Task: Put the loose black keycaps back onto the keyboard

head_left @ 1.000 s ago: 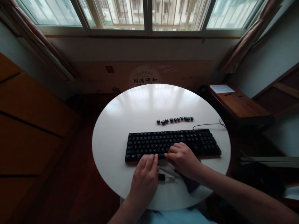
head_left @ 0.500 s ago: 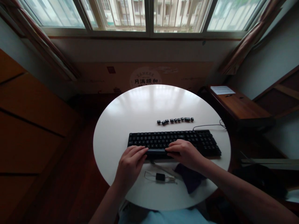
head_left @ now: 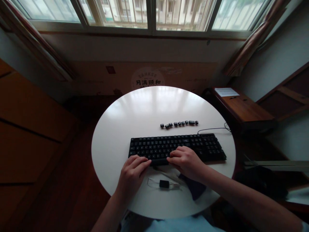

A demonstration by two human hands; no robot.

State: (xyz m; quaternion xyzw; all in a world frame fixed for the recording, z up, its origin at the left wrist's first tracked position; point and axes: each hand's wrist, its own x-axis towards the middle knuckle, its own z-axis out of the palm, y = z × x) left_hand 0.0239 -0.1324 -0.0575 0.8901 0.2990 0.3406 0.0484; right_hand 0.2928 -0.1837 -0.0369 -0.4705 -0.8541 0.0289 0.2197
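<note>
A black full-size keyboard [head_left: 154, 145] lies on the white round table [head_left: 111, 135]. My left hand [head_left: 132, 170] is closed at its front left edge, thumb and fingers pinching the rim. My right hand [head_left: 187, 161] also pinches that edge, further right, its fingers curled over the lower key rows. Between my fingertips shows a dark strip of the front edge; whether this is the space bar I cannot tell. Several loose black keycaps [head_left: 175, 124] form a row behind the keyboard. Nearer me lies what looks like a wire keycap puller [head_left: 164, 184] with a black handle.
A dark purple cloth [head_left: 194, 188] lies partly under my right forearm, beside a thin pale stick [head_left: 166, 174]. The keyboard's cable [head_left: 212, 129] runs off to the right. A wooden side table [head_left: 251, 109] with paper [head_left: 227, 92] stands at the far right.
Both hands have come slightly toward me, down to the front edge. The grey-blue strip between my fingers now looks darker and lower. The whole view has shifted a little.
</note>
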